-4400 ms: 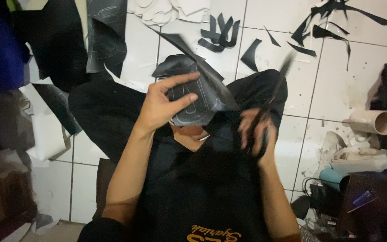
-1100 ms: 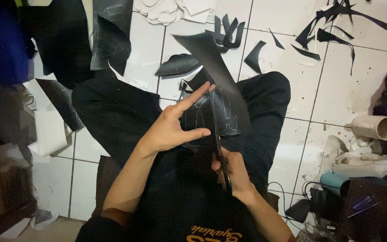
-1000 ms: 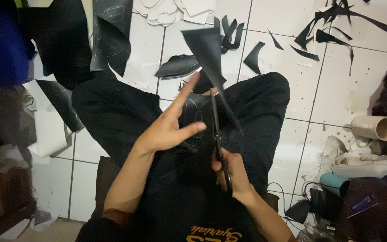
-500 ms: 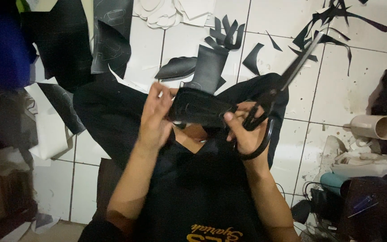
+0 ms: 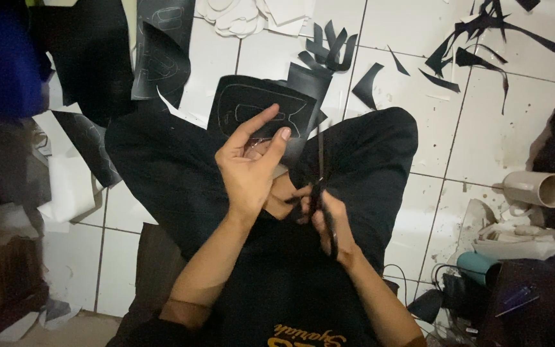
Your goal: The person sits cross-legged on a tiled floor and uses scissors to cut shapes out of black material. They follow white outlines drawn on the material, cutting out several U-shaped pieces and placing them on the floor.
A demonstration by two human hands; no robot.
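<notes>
Two hands showed, left hand (image 5: 252,168) and right hand (image 5: 329,222); one pair of scissors (image 5: 321,173), one marked black sheet (image 5: 258,109), one cardboard tube (image 5: 536,188).

Thin black offcuts (image 5: 483,38) are lying scattered across the white tiled floor (image 5: 515,128) at upper right. A fan of curved black strips (image 5: 330,51) is sitting near the top centre, with white cut shapes (image 5: 252,16) just beside it. A white cardboard tube (image 5: 537,188) is lying at right, above a teal cylinder (image 5: 476,266).

White tiled floor (image 5: 502,138), dim light, black offcuts (image 5: 483,38) scattered, white tube (image 5: 534,188) at right
</notes>
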